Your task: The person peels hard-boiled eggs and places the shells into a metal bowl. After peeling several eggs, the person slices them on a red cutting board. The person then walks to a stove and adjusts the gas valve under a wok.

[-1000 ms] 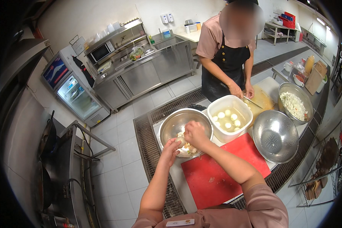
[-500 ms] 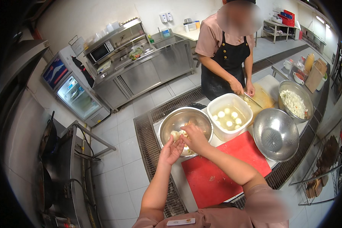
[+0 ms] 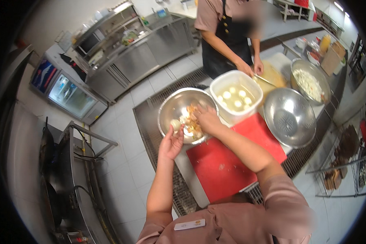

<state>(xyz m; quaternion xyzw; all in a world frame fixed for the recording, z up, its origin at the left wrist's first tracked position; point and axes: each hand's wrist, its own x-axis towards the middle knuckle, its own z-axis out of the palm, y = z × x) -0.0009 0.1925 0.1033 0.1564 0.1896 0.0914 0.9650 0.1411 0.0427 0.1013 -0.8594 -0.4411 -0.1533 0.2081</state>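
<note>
My left hand [image 3: 173, 144] is at the near left rim of a steel bowl [image 3: 166, 106], its fingertips closed on a pale, round onion [image 3: 175, 124]. Inside the bowl lie brown papery skins [image 3: 193, 125] and whitish scraps. Over these skins my right hand [image 3: 208, 120] reaches down with its fingers apart. It seems to hold nothing, though its fingertips are slightly blurred. A white tub [image 3: 215, 87] just beyond the bowl contains several pale round pieces [image 3: 232, 90] in cloudy liquid. Under my right forearm lies a red cutting board [image 3: 219, 166].
Opposite me a co-worker's hand [image 3: 244, 67] holds a knife [image 3: 265, 81] over a yellowish board [image 3: 274, 75]. A steel colander [image 3: 289, 116] stands to the right, near a bowl of chopped white pieces [image 3: 309, 83]. Black pans [image 3: 49, 140] and a metal frame are at far left.
My hands have come apart: the left keeps the onion near the rim, and the right has moved away from it over the skins. The whole view has shifted as the head moved.
</note>
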